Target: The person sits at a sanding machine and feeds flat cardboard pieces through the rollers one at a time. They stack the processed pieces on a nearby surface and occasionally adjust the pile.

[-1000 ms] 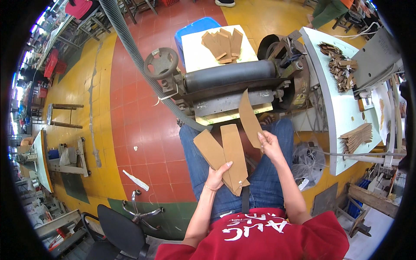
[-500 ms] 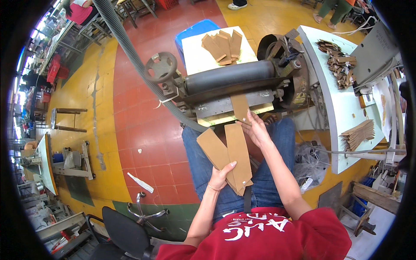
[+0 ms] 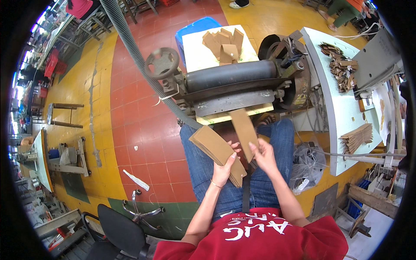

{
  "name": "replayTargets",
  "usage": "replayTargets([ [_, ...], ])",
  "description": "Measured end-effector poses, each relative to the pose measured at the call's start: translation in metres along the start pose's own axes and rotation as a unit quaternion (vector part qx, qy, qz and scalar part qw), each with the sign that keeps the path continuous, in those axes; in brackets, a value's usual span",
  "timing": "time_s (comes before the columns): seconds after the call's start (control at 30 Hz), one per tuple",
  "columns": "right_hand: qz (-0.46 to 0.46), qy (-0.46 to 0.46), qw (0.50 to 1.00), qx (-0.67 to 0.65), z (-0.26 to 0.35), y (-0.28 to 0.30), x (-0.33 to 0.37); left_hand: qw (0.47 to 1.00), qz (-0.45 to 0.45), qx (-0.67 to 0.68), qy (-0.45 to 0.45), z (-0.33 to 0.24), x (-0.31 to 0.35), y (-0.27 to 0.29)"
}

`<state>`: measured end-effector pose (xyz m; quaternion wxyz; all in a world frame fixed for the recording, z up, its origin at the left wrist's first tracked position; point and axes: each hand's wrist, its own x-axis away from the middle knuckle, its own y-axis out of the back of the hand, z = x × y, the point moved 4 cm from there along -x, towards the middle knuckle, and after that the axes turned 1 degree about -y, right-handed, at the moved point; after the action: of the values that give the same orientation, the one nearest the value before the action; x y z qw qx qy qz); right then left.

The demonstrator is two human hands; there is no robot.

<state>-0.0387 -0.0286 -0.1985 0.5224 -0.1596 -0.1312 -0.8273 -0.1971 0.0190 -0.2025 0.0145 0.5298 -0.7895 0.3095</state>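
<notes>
1. You have one view only, head-worn, looking steeply down over your lap; fisheye bends edges.
2. It sits close above the roller machine (image 3: 234, 84); the floor (image 3: 130, 108) spreads around.

Red and yellow tiled floor (image 3: 130, 99); white worktable (image 3: 342, 117) right; black chair (image 3: 121, 225) behind.

Quick count: two hands, the left hand (image 3: 224, 168) and the right hand (image 3: 263, 155). One stack of brown cardboard pieces (image 3: 216, 149) on the lap, plus one single cardboard strip (image 3: 244, 128) at the machine. One roller machine (image 3: 234, 84) with one handwheel (image 3: 162, 63) on its left and one grey ribbed hose (image 3: 143, 60). Far side: one loose pile of cardboard pieces (image 3: 223, 41). Right: two white tables (image 3: 336, 125), two cardboard heaps (image 3: 357, 136).
</notes>
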Motion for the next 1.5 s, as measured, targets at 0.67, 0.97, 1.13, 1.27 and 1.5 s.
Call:
replayTargets([
  [0.67, 0.045, -0.148, 0.987, -0.046, -0.019, 0.014, -0.018, 0.989, 0.042, 0.137, 0.03, -0.016, 0.012, 0.01],
  [0.97, 0.022, -0.062, 0.988, -0.14, 0.003, -0.016, -0.087, 0.991, 0.015, 0.104, 0.082, -0.016, 0.011, 0.004],
  [1.13, -0.008, -0.129, 0.975, -0.178, -0.01, -0.022, -0.083, 0.991, -0.033, 0.113, 0.057, -0.026, 0.006, 0.0],
  [1.27, 0.135, -0.14, 0.966, -0.172, -0.007, -0.018, -0.021, 0.992, -0.093, 0.066, 0.047, -0.02, -0.001, 0.01],
  [1.5, -0.001, 0.113, 0.982, 0.153, 0.031, -0.002, 0.009, 0.996, -0.061, 0.066, 0.014, -0.022, -0.015, 0.003],
])
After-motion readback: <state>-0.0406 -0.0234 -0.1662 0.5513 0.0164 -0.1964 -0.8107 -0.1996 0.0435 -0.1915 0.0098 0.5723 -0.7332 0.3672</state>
